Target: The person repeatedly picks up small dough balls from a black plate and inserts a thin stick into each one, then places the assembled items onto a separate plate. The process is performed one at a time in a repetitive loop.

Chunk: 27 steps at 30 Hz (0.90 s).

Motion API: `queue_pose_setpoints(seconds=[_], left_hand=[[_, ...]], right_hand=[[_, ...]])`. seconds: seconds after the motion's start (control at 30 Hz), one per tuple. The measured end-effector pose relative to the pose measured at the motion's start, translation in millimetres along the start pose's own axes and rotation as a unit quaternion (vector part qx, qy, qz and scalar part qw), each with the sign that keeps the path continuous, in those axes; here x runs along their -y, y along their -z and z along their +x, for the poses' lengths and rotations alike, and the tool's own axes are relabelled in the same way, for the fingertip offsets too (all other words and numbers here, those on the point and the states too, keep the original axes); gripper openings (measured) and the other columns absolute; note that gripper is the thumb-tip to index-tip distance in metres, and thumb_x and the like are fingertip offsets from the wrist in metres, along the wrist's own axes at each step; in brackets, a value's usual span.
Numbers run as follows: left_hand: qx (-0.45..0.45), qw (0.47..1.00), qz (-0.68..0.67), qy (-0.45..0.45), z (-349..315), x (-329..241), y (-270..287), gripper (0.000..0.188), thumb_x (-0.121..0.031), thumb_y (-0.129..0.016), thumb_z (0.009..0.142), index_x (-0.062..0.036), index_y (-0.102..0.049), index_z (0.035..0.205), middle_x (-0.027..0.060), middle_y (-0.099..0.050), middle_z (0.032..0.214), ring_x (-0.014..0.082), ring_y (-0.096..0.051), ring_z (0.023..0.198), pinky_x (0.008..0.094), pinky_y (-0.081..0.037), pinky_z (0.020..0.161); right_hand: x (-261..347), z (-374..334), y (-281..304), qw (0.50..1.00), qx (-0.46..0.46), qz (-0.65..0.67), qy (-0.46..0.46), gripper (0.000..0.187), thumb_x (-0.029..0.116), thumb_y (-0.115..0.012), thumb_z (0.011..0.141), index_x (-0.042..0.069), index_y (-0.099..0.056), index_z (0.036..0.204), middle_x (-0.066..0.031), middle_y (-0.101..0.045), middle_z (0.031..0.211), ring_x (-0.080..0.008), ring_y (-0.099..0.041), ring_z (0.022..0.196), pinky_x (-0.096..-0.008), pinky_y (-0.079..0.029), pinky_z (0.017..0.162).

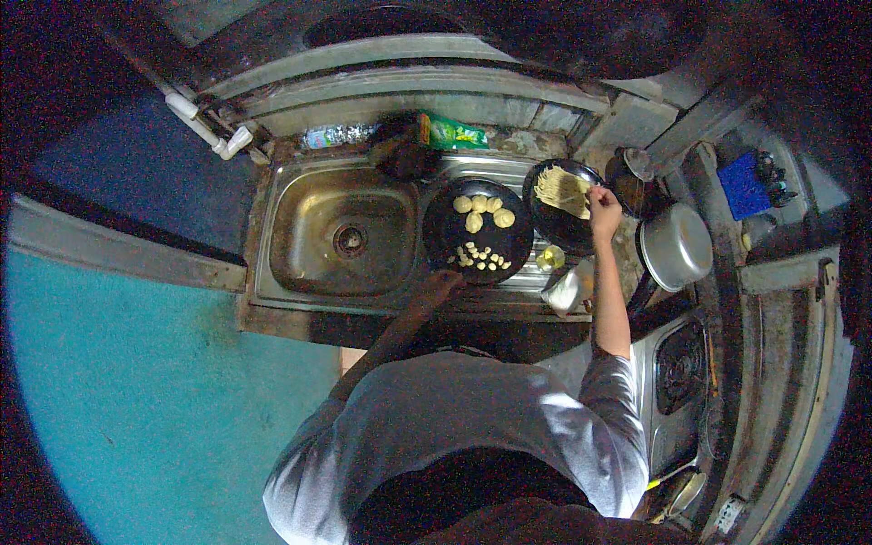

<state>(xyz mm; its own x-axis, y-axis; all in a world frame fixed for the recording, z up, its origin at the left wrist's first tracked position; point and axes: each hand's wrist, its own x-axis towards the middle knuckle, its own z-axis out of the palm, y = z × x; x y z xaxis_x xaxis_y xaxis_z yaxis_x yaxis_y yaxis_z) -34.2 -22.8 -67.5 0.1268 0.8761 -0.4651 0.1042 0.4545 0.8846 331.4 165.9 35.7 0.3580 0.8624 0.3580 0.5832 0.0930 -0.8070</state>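
Against the near-left rim of a dark round plate (440, 245) rests my left hand (442, 284), too dim for its fingers to show clearly. Several pale round slices (483, 210) lie on the plate's far half, and small whitish pieces (481, 258) are scattered on its near half. My right hand (604, 215) is over a second dark plate (556, 232), to the right. Its fingers are closed in a pinch beside a bundle of thin pale strands (561, 190). Whatever lies between those fingertips is hidden.
A steel sink basin (300, 272) is left of the plates. Behind stand a clear bottle (334, 136) and a green packet (457, 133). A small yellowish cup (549, 258), a white packet (565, 292), a metal pot (679, 247) and a stove (679, 359) are on the right.
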Motion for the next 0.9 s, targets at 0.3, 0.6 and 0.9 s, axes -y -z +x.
queue_pose_setpoints(seconds=[0.3, 0.6, 0.9], left_hand=[[0.020, 1.000, -0.018, 0.005, 14, 20, -4, 0.033, -0.037, -0.057, 0.091, -0.0073, -0.060, 0.104, 0.0030, -0.066, 0.090, 0.0146, -0.059, 0.083, 0.0289, -0.046, 0.073], [0.008, 0.999, 0.037, 0.032, 13, 13, -1, 0.037, -0.038, -0.055, 0.091, -0.0056, -0.057, 0.108, 0.0045, -0.065, 0.096, 0.0153, -0.059, 0.088, 0.0299, -0.045, 0.079], [0.025, 1.000, 0.013, 0.013, -13, -13, 1, 0.033, -0.038, -0.054, 0.092, -0.0070, -0.062, 0.100, 0.0035, -0.065, 0.094, 0.0160, -0.058, 0.091, 0.0304, -0.045, 0.082]], right_hand=[[-101, -1, 17, 0.986, -0.033, -0.161, -0.035, 0.026, 0.025, -0.068, 0.082, 0.000, -0.067, 0.090, -0.0135, -0.068, 0.076, -0.0236, -0.066, 0.070, -0.0358, -0.050, 0.065], [-94, -9, 29, 0.939, 0.001, -0.330, -0.101, 0.025, 0.036, -0.065, 0.079, 0.012, -0.070, 0.087, -0.0163, -0.067, 0.082, -0.0338, -0.066, 0.079, -0.0436, -0.052, 0.071], [-72, -14, 27, 0.886, 0.047, -0.457, -0.067, 0.027, 0.034, -0.065, 0.077, 0.009, -0.068, 0.089, -0.0122, -0.065, 0.093, -0.0316, -0.064, 0.085, -0.0465, -0.050, 0.076]])
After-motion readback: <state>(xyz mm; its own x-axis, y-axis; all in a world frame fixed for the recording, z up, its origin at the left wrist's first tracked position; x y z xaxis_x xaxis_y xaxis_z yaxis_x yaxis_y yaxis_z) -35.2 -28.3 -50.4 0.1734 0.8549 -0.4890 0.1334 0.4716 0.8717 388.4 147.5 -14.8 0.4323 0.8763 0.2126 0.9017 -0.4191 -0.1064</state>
